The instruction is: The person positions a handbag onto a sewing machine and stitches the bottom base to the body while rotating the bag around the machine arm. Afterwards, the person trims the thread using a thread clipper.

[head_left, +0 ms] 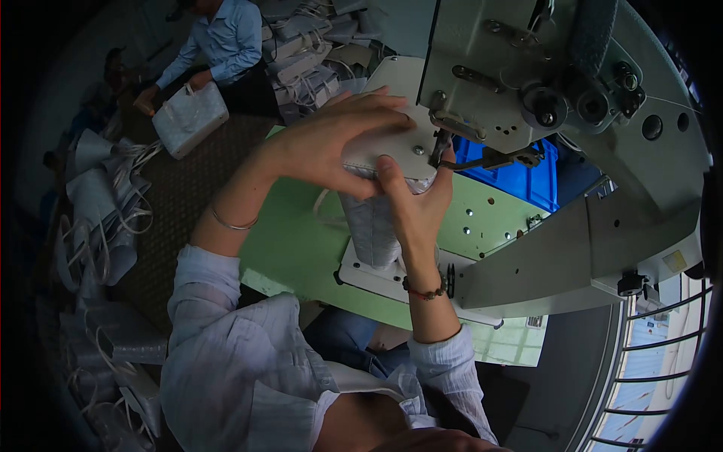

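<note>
A white, patterned bag [370,226] hangs down around the post of a sewing machine, its flat end under the needle area of the machine head [520,83]. My left hand [335,139] lies over the far left side of the bag's top, thumb and fingers spread around its edge. My right hand [418,200] grips the near right side of the bag, its thumb on the top edge close to my left thumb and its fingers partly hidden behind the edge. A white strap loops out at the bag's left.
The green table [286,218] surrounds the machine's white base plate [376,279]. Behind it sits a blue crate [520,175]. Another person [230,41] at the upper left holds a white bag [188,120]. Piles of bags [109,211] lie at the left and back. A barred window is at the right.
</note>
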A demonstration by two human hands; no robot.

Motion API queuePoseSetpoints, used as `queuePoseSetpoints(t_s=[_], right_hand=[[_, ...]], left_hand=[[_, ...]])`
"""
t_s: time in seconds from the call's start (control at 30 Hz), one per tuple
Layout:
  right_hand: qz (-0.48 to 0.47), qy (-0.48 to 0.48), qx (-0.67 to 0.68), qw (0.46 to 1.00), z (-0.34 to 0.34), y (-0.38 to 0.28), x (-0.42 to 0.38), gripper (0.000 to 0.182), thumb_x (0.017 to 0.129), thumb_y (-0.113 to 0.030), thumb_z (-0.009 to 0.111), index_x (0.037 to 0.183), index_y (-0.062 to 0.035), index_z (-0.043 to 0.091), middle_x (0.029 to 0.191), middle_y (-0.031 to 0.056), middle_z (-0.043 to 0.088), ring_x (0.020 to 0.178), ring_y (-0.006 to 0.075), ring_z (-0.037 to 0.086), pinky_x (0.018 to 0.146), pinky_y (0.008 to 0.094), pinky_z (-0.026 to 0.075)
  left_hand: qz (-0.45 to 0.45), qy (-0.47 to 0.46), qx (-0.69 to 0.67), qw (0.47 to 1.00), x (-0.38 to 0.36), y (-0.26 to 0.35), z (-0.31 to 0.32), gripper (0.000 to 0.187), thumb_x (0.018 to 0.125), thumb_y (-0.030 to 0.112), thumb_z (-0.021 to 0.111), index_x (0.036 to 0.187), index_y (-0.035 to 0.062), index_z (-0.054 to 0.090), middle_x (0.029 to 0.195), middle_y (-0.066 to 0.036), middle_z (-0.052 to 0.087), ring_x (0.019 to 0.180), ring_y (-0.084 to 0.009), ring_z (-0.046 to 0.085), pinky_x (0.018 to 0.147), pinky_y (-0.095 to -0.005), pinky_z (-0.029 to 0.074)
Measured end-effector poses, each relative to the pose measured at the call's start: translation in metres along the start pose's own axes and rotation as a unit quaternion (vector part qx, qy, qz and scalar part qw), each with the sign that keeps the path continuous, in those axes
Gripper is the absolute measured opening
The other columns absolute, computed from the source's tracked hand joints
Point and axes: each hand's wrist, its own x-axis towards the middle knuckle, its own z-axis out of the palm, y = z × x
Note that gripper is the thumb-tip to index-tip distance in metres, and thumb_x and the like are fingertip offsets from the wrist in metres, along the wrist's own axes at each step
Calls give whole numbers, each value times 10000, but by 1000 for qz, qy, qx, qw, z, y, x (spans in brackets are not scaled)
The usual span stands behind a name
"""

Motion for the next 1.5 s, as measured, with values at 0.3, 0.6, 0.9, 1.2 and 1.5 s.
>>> queuePoseSetpoints(t_s=[0.3,0.6,0.9,1.2,1.5], right_hand=[[68,-77,-44,994,-14,-4,9,593,715,-221,762,1203,29,538,1007,136,664,914,211,633,846,328,503],[119,-230,12,966,-38,-7,26,571,732,-189,736,1241,-3,554,1119,101,623,1037,196,574,946,342,444],[152,-298,41,941,-57,-7,36,617,731,-221,718,1283,-1,555,1196,81,589,1124,193,521,1005,333,395],[131,-161,85,975,-58,-18,2,577,852,-186,667,1360,12,479,1237,117,569,1138,204,536,1013,324,406],[-164,-142,-249,944,-55,-39,-75,668,864,-140,669,1433,70,389,1483,279,383,1352,405,426,1090,438,366]], left_hand=[[16,-162,17,987,27,1,-5,990,627,357,774,1492,128,351,1549,-146,331,1473,-302,244,1132,-595,200],[-28,-135,78,987,10,20,8,1050,727,696,677,1477,52,325,1541,-209,303,1461,-395,204,1144,-623,156],[-11,-129,116,985,1,33,-4,1240,596,771,723,1465,-9,303,1518,-219,312,1428,-396,252,1153,-566,181],[37,-102,19,994,-15,30,-13,1171,512,446,884,1470,34,352,1494,-193,363,1372,-373,350,1121,-483,285],[127,-56,-79,987,-14,19,-16,797,447,253,876,1214,153,686,1414,-202,479,1286,-392,490,1021,-493,440]])
